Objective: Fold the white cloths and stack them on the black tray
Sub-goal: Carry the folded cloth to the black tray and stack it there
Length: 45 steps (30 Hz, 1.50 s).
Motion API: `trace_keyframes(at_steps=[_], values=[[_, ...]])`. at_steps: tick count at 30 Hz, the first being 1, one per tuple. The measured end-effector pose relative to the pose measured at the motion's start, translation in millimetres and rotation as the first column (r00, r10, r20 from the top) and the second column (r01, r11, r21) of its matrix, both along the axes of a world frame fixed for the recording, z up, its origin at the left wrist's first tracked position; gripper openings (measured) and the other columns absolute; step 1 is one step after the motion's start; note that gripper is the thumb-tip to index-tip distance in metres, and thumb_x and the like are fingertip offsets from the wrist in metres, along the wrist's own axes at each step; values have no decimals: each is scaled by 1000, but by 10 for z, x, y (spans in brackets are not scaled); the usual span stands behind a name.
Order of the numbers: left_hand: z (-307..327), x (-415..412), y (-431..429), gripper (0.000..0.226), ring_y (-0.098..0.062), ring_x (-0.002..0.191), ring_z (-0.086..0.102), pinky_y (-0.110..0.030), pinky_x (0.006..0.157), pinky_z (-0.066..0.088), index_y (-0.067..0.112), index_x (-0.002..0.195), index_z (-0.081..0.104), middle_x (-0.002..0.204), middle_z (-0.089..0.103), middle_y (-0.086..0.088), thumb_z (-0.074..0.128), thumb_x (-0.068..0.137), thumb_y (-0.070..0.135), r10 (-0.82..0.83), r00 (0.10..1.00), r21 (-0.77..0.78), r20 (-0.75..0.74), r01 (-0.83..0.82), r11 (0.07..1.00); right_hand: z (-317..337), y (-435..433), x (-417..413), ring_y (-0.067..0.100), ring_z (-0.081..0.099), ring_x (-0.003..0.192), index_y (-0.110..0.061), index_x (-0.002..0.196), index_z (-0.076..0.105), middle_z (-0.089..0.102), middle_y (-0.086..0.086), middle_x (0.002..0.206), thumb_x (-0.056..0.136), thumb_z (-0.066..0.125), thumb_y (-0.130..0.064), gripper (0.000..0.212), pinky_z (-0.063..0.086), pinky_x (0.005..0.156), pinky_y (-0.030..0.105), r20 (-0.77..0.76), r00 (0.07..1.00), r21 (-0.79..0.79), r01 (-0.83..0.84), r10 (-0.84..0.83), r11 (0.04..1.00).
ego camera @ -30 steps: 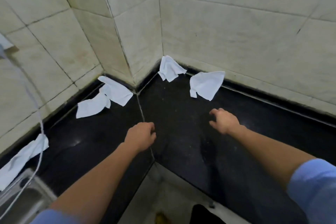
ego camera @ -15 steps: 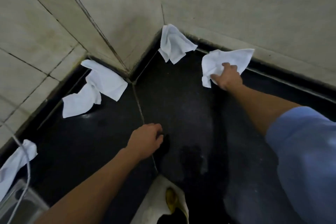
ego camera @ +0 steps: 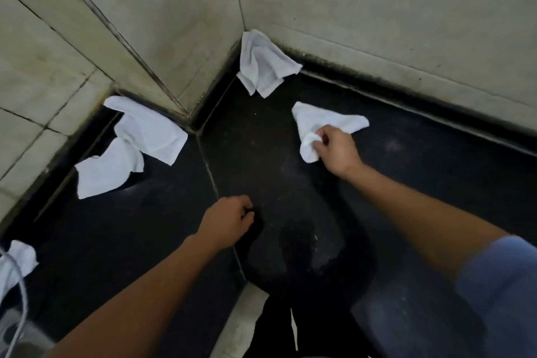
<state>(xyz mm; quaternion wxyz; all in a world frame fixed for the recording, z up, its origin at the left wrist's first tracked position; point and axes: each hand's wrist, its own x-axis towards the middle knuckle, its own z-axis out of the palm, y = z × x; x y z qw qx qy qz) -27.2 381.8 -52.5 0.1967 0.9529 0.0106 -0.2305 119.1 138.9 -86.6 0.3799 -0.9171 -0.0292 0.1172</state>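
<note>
My right hand is closed on a crumpled white cloth and holds it just above the black counter. My left hand rests on the counter near its front corner, fingers curled, with nothing in it. Another white cloth leans in the back corner against the wall. Two white cloths lie at the left, one by the wall and one in front of it. A further cloth shows at the far left edge. No black tray is in view.
Beige tiled walls close the counter on the back and left. A white cable and part of a metal sink sit at the bottom left. The counter's front edge forms an inner corner near my body.
My right hand has gathered the cloth by the back wall and pulled it toward me, away from the wall. My left hand has stayed in place.
</note>
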Motion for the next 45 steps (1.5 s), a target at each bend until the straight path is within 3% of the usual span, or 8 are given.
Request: trace_keyframes(at_steps=[9,13,17,21,24,29,34,45], values=[[-244,-86,4,15,-20,86,63,-35,76,51,17,93,68,89,67,0,61,87,27,33,997,-60,-67,-37,998,-160,-141,-1894,21,61,91,-16,104,62,58,0,106,86,59,-19,19,49,77,33,-144,966,-64,-227,216,972],[-409,-223,-131,26,-18,61,66,-40,67,56,15,76,67,68,68,-1,61,88,37,175,968,-147,-181,-203,968,-287,-223,-2302,15,54,107,-24,117,59,52,-5,118,91,52,-29,27,46,78,29,-263,922,-229,-347,286,909],[-432,-264,-360,41,-18,42,63,-37,58,58,9,67,65,57,67,-5,64,83,47,315,918,-131,-241,-352,927,-82,-263,-2186,13,59,101,-28,120,60,55,-8,116,88,59,-35,33,47,84,29,-316,927,-166,-264,202,950],[-434,-208,-590,22,-17,44,65,-30,56,56,13,65,67,59,68,-2,68,80,30,369,887,-102,-277,-409,907,18,-394,-1620,20,51,111,-25,131,50,50,-1,123,88,57,-32,44,49,85,38,-57,998,-330,-36,18,943],[-425,-205,-666,19,-19,50,65,-27,52,52,10,62,62,59,64,-3,67,77,20,383,888,-95,-256,-417,904,-19,-399,-1207,27,34,129,-26,143,36,32,4,144,86,62,-32,63,45,97,44,-237,969,-468,-173,66,867],[-334,-252,-498,27,-13,52,44,-26,48,37,11,58,45,55,45,0,68,71,9,463,876,-359,-135,-479,801,-61,-372,-1148,20,44,111,-23,85,64,53,0,118,79,67,-29,10,43,84,31,-198,980,-364,-84,11,928],[-324,-211,-259,22,-13,57,42,-28,53,36,9,67,46,61,46,-4,64,70,-2,553,814,-490,-176,-560,668,107,-540,-1450,4,53,57,-14,59,52,61,-5,65,75,76,-9,29,43,58,25,-353,908,210,314,-228,926],[-508,299,-290,51,-15,75,57,-21,64,41,16,126,46,84,58,-3,66,80,6,545,838,-363,-24,-515,776,-174,-425,-521,21,59,87,-21,99,56,63,3,97,90,60,-33,15,42,70,29,-211,945,-217,204,-250,955]])
